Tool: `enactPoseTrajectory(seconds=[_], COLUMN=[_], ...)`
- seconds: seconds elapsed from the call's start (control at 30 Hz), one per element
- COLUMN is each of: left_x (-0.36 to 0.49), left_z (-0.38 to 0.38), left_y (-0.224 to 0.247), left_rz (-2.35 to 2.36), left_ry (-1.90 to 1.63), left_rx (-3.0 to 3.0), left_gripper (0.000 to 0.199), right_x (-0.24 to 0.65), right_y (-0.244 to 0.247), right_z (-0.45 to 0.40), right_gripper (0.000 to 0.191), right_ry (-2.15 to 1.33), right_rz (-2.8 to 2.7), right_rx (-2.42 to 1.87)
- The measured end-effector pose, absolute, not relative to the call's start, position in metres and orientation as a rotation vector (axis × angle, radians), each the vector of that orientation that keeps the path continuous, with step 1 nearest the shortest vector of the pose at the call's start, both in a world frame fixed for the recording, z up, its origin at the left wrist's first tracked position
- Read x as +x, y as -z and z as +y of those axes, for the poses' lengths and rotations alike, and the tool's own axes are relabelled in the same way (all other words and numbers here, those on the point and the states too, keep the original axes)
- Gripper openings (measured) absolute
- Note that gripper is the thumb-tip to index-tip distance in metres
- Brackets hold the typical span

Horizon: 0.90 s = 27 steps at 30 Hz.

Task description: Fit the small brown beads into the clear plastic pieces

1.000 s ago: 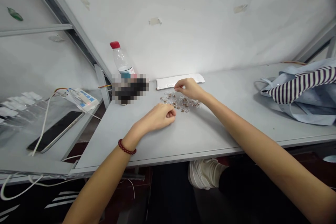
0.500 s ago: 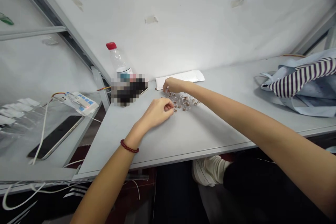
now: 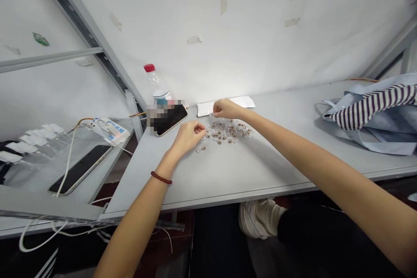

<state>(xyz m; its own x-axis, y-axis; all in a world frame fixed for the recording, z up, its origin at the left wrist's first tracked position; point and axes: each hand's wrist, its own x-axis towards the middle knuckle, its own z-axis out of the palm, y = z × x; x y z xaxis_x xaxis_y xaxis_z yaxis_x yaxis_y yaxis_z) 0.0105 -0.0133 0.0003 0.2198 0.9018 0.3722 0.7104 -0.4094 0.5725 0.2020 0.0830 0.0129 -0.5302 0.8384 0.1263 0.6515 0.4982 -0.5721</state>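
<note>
A heap of tiny clear bottles with brown cork-like stoppers (image 3: 230,131) lies on the grey tabletop. At its left edge is my left hand (image 3: 190,134), thumb and fingertips drawn together; whatever they hold, if anything, I cannot make out. One small stoppered bottle (image 3: 201,150) lies apart, just in front of that hand. Over the back of the heap my right hand (image 3: 225,108) is closed in a pinch, with something small and clear at its fingertips, too small to name surely. Behind it lies a flat white packet (image 3: 243,101), partly covered by the hand.
Back left, a red-capped plastic bottle (image 3: 157,84) stands behind a dark phone (image 3: 172,120). A pale blue bag with a striped strap (image 3: 374,106) sits at the right. On the left shelf are another phone (image 3: 81,169), a power strip (image 3: 110,130) and cables.
My left hand has drawn left from the heap, and one small bottle now lies apart in front of it. My right hand has shifted slightly right. The whole view has shifted.
</note>
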Motion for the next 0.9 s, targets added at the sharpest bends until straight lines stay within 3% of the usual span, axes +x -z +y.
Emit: enactPoseTrajectory(seconds=[0.13, 0.33, 0.57, 0.9], left_x=[0.013, 0.018, 0.014, 0.021], left_z=[-0.014, -0.021, -0.021, -0.022], left_y=[-0.003, -0.011, -0.009, -0.007], left_rz=[1.510, 1.419, 1.208, 1.209], left_ry=[-1.007, -0.973, -0.976, -1.001], left_rx=[2.170, 1.698, 1.357, 1.329], left_gripper=[0.006, 0.015, 0.021, 0.021], right_x=[0.210, 0.204, 0.195, 0.190], right_y=[-0.008, 0.005, 0.006, 0.011], right_z=[0.041, 0.006, 0.001, -0.002], right_gripper=[0.010, 0.010, 0.014, 0.006], right_ry=[-0.811, -0.791, -0.563, -0.171], right_rz=[-2.059, -2.148, -2.255, -2.370], right_rx=[-0.990, -0.944, -0.936, -1.061])
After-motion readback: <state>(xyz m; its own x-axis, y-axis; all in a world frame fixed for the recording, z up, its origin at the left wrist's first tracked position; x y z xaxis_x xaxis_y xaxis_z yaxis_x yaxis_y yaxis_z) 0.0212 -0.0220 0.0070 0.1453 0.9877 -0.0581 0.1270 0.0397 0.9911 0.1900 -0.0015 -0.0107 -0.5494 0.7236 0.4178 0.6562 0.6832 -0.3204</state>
